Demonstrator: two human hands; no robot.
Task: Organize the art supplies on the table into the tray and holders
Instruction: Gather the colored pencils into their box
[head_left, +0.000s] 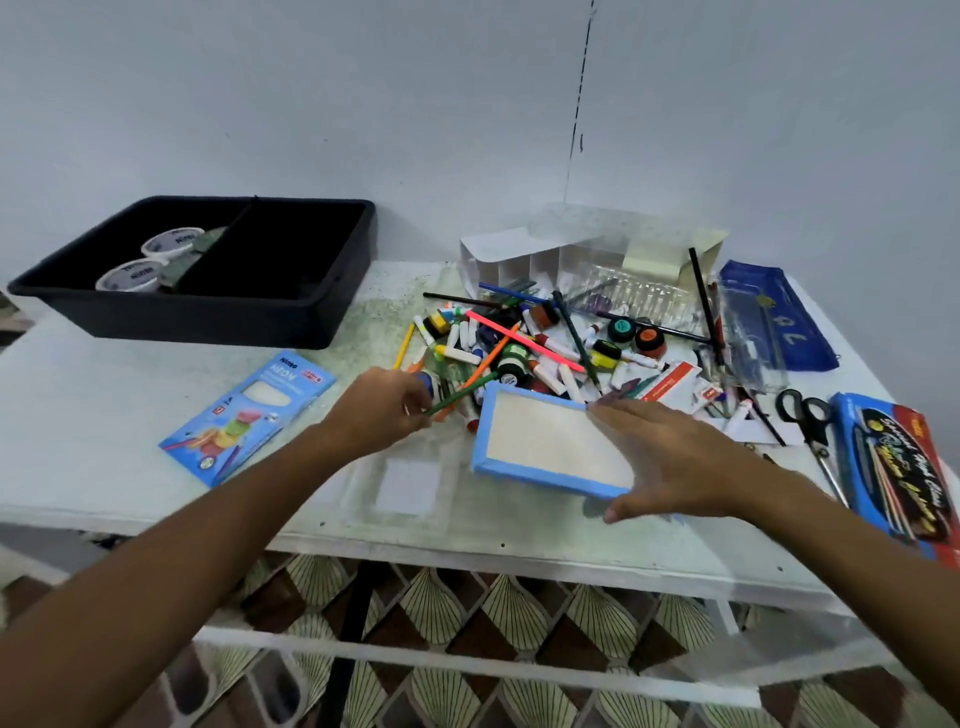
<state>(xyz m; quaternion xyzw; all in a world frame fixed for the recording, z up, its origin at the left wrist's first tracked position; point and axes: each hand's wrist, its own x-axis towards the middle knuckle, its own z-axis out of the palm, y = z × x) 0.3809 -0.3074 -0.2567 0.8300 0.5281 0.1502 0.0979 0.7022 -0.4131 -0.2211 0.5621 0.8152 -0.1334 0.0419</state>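
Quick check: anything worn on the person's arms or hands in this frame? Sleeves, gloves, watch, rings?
Nothing visible. The left hand and right hand are bare, with no gloves, and no rings or watch can be made out. Both forearms are uncovered right to the frame edge: no sleeves, bands, or markings in view.

The tray (218, 312) was matt black plastic. The table (78, 415) had a smooth, pale painted top. The blue box (249, 415) was glossy printed card. The holder (597, 249) was clear plastic. The scissors (810, 421) had black plastic handles and shiny metal blades.
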